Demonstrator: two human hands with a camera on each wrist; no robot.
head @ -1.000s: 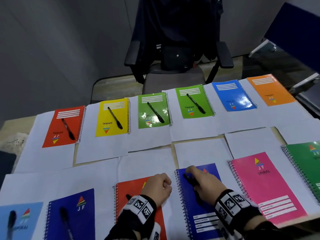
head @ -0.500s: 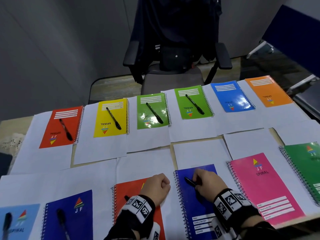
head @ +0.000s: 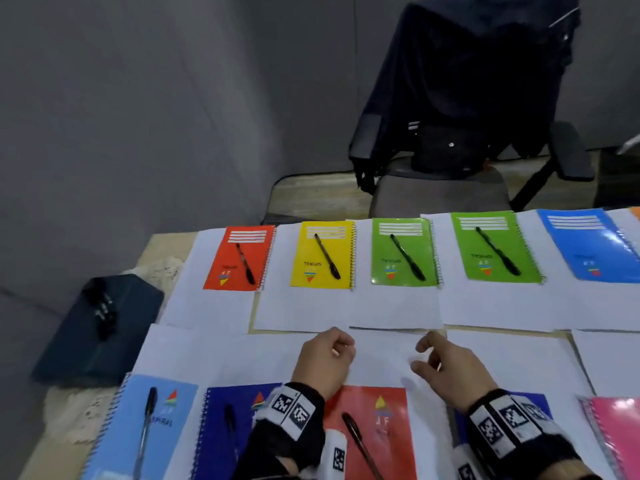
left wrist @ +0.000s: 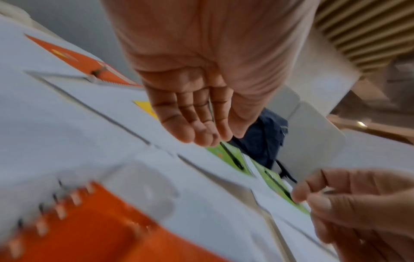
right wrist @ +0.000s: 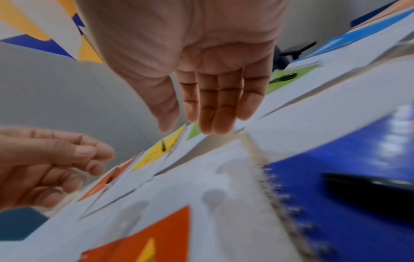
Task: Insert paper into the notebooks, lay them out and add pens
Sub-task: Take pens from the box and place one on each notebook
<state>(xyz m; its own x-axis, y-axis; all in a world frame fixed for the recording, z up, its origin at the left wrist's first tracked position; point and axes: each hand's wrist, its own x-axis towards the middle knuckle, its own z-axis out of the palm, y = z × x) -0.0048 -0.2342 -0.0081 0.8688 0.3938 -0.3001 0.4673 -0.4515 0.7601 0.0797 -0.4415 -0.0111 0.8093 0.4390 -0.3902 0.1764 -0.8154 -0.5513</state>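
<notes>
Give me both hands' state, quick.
Left hand: empty, fingers loosely curled, above the white paper sheet.
Right hand: empty, fingers relaxed, above the same sheet.

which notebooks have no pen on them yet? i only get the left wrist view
observer: In the head view, the blue notebook toward the right of the far row has no pen on it.
operator: ok and the near row
observer: The right wrist view shows a black pen lying on the dark blue notebook.
operator: anything further right
observer: The head view has a pink notebook cut off at the near right edge; the part that shows carries no pen.
</notes>
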